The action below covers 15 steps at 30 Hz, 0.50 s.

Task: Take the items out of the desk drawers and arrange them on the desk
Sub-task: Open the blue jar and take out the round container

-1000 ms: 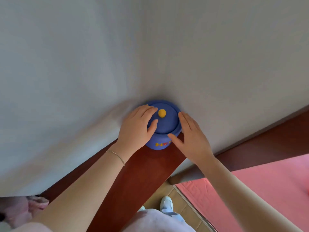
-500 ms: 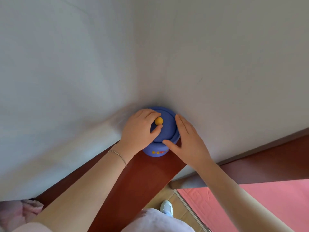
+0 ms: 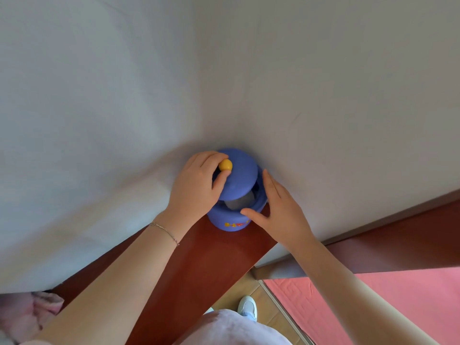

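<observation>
Blue jar (image 3: 230, 217) sits at the bench (image 3: 199, 265) corner; left hand (image 3: 196, 188) pinches the tilted lid's (image 3: 239, 174) yellow knob (image 3: 225, 165) at 12 o'clock, right hand (image 3: 278, 210), fingers spread, steadies its 3 o'clock side, and a slip could tip it floorward

The round blue jar (image 3: 229, 220) looks like matt, smooth plastic, and its domed blue lid (image 3: 242, 175) has the same dull finish, topped by a small yellow knob (image 3: 225, 165) with a slight gloss. The reddish-brown wooden desk top (image 3: 199, 265) is polished and smooth, with a soft sheen. Behind it the white painted wall (image 3: 323, 83) is matt and faintly uneven. A thin metal chain bracelet (image 3: 165, 231) glints on the left wrist. The pink floor mat (image 3: 373, 302) shows an embossed, textured surface, and the pale lilac garment (image 3: 231, 328) looks like soft, fuzzy cloth.
</observation>
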### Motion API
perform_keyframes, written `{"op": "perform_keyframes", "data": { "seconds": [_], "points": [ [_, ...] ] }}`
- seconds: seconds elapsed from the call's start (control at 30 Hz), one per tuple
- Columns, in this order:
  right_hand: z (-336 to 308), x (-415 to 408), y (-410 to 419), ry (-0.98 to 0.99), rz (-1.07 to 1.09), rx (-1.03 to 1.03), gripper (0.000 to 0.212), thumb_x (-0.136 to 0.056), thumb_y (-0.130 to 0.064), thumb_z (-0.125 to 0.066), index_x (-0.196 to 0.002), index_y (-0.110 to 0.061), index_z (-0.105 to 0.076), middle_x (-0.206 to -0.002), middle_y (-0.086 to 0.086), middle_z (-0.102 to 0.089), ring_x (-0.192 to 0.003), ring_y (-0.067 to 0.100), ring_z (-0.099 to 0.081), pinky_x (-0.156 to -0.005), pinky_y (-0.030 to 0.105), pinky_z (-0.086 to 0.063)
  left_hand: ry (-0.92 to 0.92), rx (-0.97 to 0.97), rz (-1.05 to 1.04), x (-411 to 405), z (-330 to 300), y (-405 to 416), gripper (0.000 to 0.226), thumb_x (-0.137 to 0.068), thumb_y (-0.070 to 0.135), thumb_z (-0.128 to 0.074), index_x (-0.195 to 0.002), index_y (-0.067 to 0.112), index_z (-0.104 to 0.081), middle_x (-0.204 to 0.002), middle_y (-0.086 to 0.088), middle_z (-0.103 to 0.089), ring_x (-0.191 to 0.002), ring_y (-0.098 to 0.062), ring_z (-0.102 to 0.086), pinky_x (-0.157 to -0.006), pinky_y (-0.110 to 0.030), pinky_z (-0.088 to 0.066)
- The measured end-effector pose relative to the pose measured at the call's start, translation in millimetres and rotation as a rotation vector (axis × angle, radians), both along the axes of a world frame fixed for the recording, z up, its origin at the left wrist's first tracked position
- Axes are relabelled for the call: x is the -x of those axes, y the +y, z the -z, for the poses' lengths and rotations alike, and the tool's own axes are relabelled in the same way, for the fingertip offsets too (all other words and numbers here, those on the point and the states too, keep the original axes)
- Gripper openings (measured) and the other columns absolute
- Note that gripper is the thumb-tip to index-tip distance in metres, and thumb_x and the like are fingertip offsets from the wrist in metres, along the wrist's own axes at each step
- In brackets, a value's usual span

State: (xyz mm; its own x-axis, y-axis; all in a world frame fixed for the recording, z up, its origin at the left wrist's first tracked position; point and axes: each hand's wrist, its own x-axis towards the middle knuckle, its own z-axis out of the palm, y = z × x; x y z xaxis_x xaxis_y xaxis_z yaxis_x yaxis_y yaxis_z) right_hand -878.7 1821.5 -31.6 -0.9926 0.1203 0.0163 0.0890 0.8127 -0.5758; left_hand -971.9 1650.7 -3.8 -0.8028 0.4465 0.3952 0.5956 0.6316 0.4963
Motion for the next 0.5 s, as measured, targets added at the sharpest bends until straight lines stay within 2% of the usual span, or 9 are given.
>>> {"op": "perform_keyframes", "data": {
  "seconds": [0.1,0.17,0.23,0.5],
  "points": [
    [-1,-1,-1,0.015,0.0,0.0,0.101,-0.073,-0.071,-0.048,-0.148,-0.015,-0.012,-0.155,-0.003,-0.019,-0.138,0.009,-0.023,-0.105,0.015,-0.02,-0.005,-0.041,-0.068,-5,-7,-18,0.03,-0.088,0.03,-0.049,-0.106,0.012,-0.063,-0.106,-0.003,-0.064,-0.096,-0.014,-0.05,-0.082,-0.013,-0.031],
    [0,-2,-1,0.014,0.003,0.001,0.095,-0.078,-0.059,-0.059,-0.148,-0.016,-0.01,-0.155,-0.005,-0.017,-0.139,0.007,-0.02,-0.102,0.01,-0.015,-0.017,-0.038,-0.106,-9,-7,-32,0.03,-0.089,0.032,-0.048,-0.107,0.012,-0.062,-0.107,-0.001,-0.063,-0.096,-0.014,-0.051,-0.081,-0.011,-0.031],
    [1,-2,0,0.012,0.011,0.002,0.09,-0.082,-0.049,-0.061,-0.148,-0.017,-0.01,-0.155,-0.006,-0.017,-0.139,0.007,-0.019,-0.101,0.009,-0.015,-0.03,-0.029,-0.136,-15,-4,-46,0.032,-0.091,0.034,-0.046,-0.107,0.013,-0.062,-0.108,0.0,-0.063,-0.096,-0.017,-0.054,-0.081,-0.012,-0.033],
    [2,-4,-1,0.004,0.033,0.04,0.089,-0.081,-0.043,-0.065,-0.148,-0.016,-0.012,-0.154,-0.002,-0.021,-0.139,0.009,-0.022,-0.105,0.016,-0.018,-0.069,0.034,-0.242,-59,27,-91,0.035,-0.089,0.036,-0.045,-0.104,0.011,-0.063,-0.103,-0.002,-0.064,-0.094,-0.012,-0.049,-0.079,-0.013,-0.034]
  ]
}}
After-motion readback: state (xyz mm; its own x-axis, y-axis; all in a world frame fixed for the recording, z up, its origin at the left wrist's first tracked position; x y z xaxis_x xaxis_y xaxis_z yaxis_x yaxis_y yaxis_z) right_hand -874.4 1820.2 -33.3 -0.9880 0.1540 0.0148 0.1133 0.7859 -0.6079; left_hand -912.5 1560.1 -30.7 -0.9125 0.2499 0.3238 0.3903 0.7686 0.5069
